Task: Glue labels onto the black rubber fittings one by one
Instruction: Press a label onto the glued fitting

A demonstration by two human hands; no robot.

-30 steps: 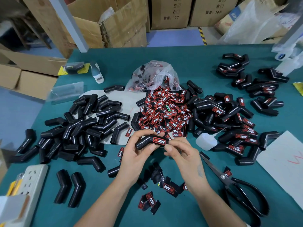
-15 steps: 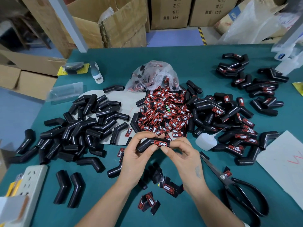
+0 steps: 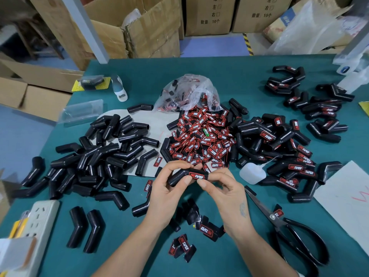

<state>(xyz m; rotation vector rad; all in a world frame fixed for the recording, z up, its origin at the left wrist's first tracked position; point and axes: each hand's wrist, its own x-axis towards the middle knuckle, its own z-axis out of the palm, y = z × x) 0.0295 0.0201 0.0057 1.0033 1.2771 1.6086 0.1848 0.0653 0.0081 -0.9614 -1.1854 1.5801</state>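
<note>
I see both hands raised just above the near middle of the desk [image 3: 249, 72], holding one black rubber fitting [image 3: 179, 176] between them. My left hand [image 3: 169, 192] has its fingers curled round the bent end; my right hand [image 3: 223, 188] pinches the other end, thumb by the label [image 3: 197, 175], which reads "PROTAPER" in red and white. Just behind lies the heap of loose labels [image 3: 201, 138] with the same wording, spilling from a clear bag [image 3: 189, 90]. Bare fittings [image 3: 103, 154] pile toward the left edge; labelled fittings [image 3: 287, 148] lie toward the right. A glue bottle [image 3: 252, 173] sits beside the right hand, scissors [image 3: 289, 228] at the near right. Cartons [image 3: 211, 15] beyond the far edge show "左", "右" and "10个".
</note>
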